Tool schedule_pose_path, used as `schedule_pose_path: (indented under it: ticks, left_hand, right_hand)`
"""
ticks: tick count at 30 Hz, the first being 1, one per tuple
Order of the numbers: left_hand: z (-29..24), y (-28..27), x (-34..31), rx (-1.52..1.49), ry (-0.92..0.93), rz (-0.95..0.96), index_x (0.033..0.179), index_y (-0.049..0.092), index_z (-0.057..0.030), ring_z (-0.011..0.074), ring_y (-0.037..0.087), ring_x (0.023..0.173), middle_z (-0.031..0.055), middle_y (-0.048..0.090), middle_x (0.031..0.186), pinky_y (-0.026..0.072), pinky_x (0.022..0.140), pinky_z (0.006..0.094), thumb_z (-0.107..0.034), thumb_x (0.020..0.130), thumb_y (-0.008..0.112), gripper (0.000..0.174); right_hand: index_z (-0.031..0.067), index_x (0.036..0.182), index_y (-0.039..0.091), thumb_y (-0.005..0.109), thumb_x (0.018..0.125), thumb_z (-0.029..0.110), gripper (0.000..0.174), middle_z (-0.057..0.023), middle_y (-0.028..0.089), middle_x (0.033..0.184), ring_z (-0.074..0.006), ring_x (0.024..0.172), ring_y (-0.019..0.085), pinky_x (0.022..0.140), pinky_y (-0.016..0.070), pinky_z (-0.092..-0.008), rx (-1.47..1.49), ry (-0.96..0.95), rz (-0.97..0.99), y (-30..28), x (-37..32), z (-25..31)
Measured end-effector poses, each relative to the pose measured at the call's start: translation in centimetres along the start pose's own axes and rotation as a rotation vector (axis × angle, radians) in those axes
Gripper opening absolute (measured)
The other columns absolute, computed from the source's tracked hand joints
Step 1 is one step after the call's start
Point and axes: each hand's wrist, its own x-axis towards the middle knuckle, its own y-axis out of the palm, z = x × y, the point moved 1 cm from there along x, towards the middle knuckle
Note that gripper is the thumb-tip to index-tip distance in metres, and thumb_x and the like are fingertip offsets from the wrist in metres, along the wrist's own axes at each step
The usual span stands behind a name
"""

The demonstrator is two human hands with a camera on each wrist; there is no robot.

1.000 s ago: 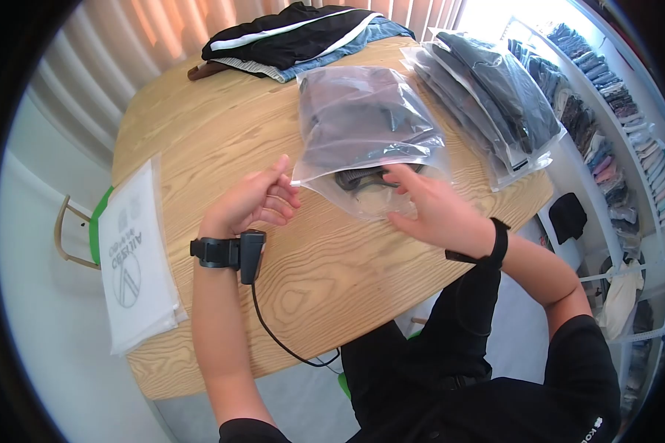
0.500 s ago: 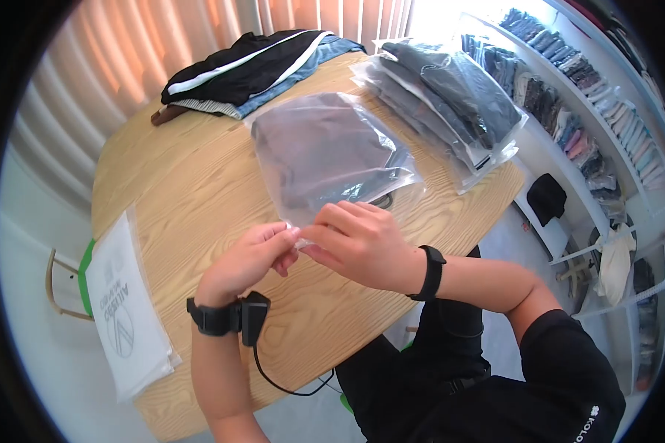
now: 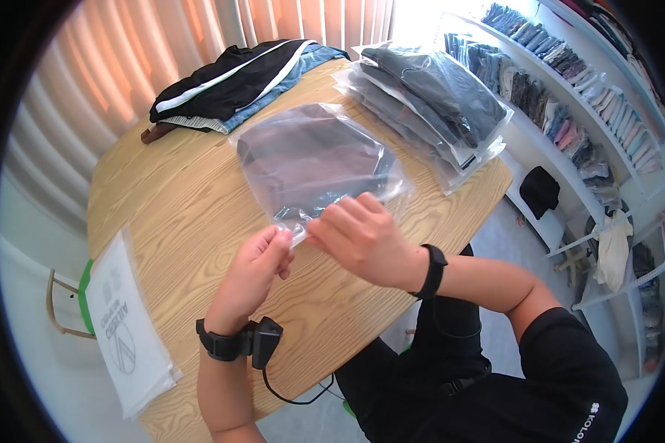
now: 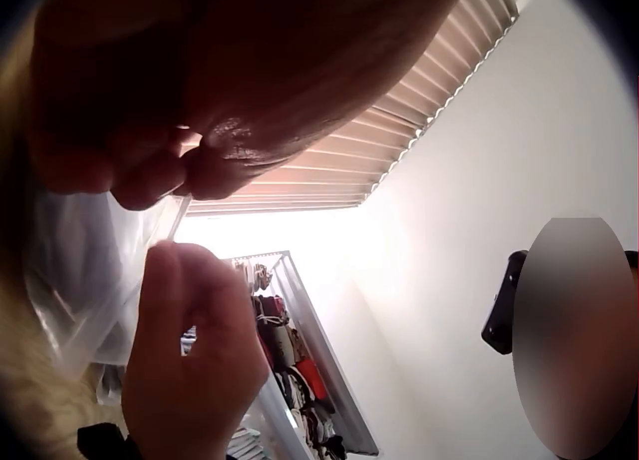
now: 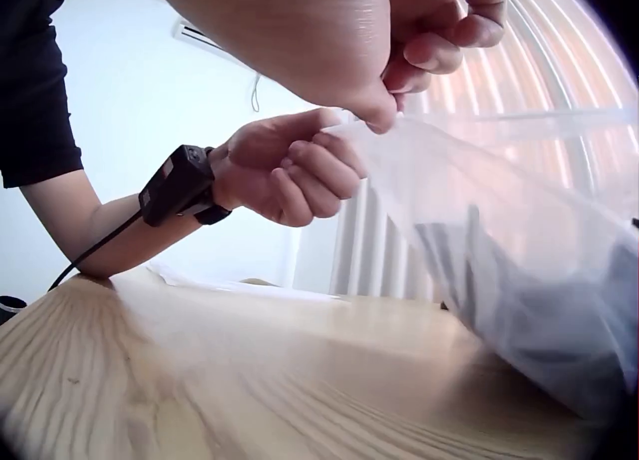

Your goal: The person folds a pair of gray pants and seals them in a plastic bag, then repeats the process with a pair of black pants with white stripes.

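Observation:
A translucent plastic bag (image 3: 314, 159) with a dark folded garment inside lies on the wooden table (image 3: 199, 199). Its near edge is lifted off the tabletop toward the person. My left hand (image 3: 255, 269) pinches the near left corner of that edge between thumb and curled fingers. Close beside it, my right hand (image 3: 366, 240) pinches the same edge, thumb and fingertips right at the plastic. In the right wrist view the bag (image 5: 499, 250) slopes down from both hands, the dark cloth low inside it. The left wrist view shows the plastic (image 4: 85, 270) stretched below the fingers.
Several bagged dark garments (image 3: 436, 103) are stacked at the table's far right. A black jacket with white stripes (image 3: 229, 81) lies over denim at the back. Flat printed white bags (image 3: 129, 325) rest at the left edge. Shelves of folded clothes (image 3: 569, 111) stand to the right.
The right hand has moved left from the bag's opening to beside the left hand, and both now pinch the edge. In the head view, the bag appears lower and further left.

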Motion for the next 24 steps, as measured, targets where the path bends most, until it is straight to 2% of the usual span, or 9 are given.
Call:
schedule_pose_path:
  ticks: [7, 12, 15, 17, 18, 20, 21, 23, 24]
  left_hand:
    - [-2.0, -4.8, -1.3, 0.017, -0.029, -0.067, 0.093, 0.057, -0.0055, 0.0062, 0.038, 0.057, -0.0053, 0.04, 0.063, 0.0401, 0.058, 0.0237, -0.027, 0.099, 0.053, 0.022]
    - [-3.4, -5.6, -2.4, 0.188, -0.065, -0.115, 0.082, 0.059, -0.0056, 0.0052, 0.049, 0.065, -0.0028, 0.053, 0.07, 0.0424, 0.061, 0.0224, -0.025, 0.099, 0.053, 0.026]
    - [-3.5, -2.7, -2.2, 0.347, -0.093, 0.204, 0.082, 0.061, -0.0039, 0.0067, 0.055, 0.067, 0.0002, 0.06, 0.075, 0.0447, 0.063, 0.024, -0.027, 0.099, 0.053, 0.03]
    - [-3.5, -0.5, -2.0, 0.565, -0.227, 0.625, 0.087, 0.063, -0.002, 0.0081, 0.057, 0.069, 0.0022, 0.064, 0.079, 0.0468, 0.065, 0.0266, -0.028, 0.099, 0.053, 0.03]
    - [-3.7, 0.1, -2.1, 0.564, -0.231, 0.624, 0.087, 0.063, -0.002, 0.0081, 0.057, 0.069, 0.0022, 0.064, 0.079, 0.0468, 0.065, 0.0266, -0.028, 0.099, 0.053, 0.03]
    - [-3.8, 1.2, -2.5, 0.574, -0.215, 1.036, 0.094, 0.065, -0.0026, 0.009, 0.058, 0.07, 0.004, 0.066, 0.081, 0.0477, 0.066, 0.0277, -0.023, 0.097, 0.058, 0.022]
    - [-3.7, 1.3, -2.8, 0.574, -0.221, 1.038, 0.094, 0.065, -0.0026, 0.009, 0.058, 0.07, 0.004, 0.066, 0.081, 0.0477, 0.066, 0.0277, -0.023, 0.097, 0.058, 0.022]
    - [-3.8, 1.2, -3.3, 0.407, 0.133, 0.517, 0.098, 0.066, -0.0023, 0.0132, 0.06, 0.073, 0.0061, 0.066, 0.082, 0.0491, 0.067, 0.029, -0.017, 0.094, 0.062, 0.016]
    - [-3.5, 1.5, -2.8, 0.387, 0.127, 0.262, 0.098, 0.064, -0.0011, 0.018, 0.064, 0.08, 0.0084, 0.068, 0.088, 0.0499, 0.075, 0.0284, -0.011, 0.089, 0.068, 0.014]
  right_hand:
    - [0.0106, 0.088, 0.057, 0.063, 0.087, 0.019, 0.011, -0.0024, 0.048, 0.079, -0.0184, 0.077, 0.053, 0.068, 0.0395, -0.0337, -0.303, 0.123, 0.165, -3.3, -5.3, -6.4]
    - [0.0091, 0.089, 0.057, 0.068, 0.082, 0.014, 0.014, -0.003, 0.051, 0.082, -0.0207, 0.081, 0.055, 0.071, 0.041, -0.0341, -0.41, 0.266, 0.282, -6.8, -11.0, -9.7]
    - [0.0082, 0.098, 0.061, 0.073, 0.075, 0.012, 0.025, -0.0043, 0.057, 0.092, -0.0221, 0.092, 0.057, 0.083, 0.0447, -0.0378, -0.255, 0.374, 0.374, -7.8, -12.0, -9.0]
    - [0.0087, 0.103, 0.062, 0.074, 0.073, 0.011, 0.033, -0.005, 0.058, 0.098, -0.0232, 0.098, 0.057, 0.089, 0.0439, -0.0405, -0.187, 0.352, 0.322, -7.8, -11.2, -6.9]
    - [0.0092, 0.108, 0.063, 0.075, 0.07, 0.01, 0.04, -0.0057, 0.06, 0.104, -0.0243, 0.105, 0.057, 0.096, 0.0432, -0.0431, -0.113, 0.328, 0.275, -7.5, -10.6, -6.1]
    - [0.0099, 0.111, 0.063, 0.075, 0.068, 0.01, 0.044, -0.0054, 0.061, 0.107, -0.0252, 0.107, 0.057, 0.098, 0.0419, -0.0452, -0.137, 0.283, 0.311, -7.0, -9.9, -5.5]
    - [0.0106, 0.113, 0.063, 0.075, 0.066, 0.01, 0.049, -0.0051, 0.061, 0.11, -0.0262, 0.108, 0.058, 0.101, 0.0405, -0.0473, -0.165, 0.236, 0.347, -6.9, -9.9, -5.3]
    - [0.0105, 0.111, 0.064, 0.075, 0.065, 0.01, 0.047, -0.0043, 0.061, 0.106, -0.0264, 0.103, 0.058, 0.099, 0.0415, -0.0474, -0.173, 0.211, 0.337, -5.4, -11.4, -6.9]
    - [0.0104, 0.108, 0.065, 0.074, 0.063, 0.01, 0.046, -0.0034, 0.061, 0.101, -0.0266, 0.098, 0.059, 0.097, 0.0424, -0.0475, -0.186, 0.178, 0.326, -4.9, -12.0, -7.4]
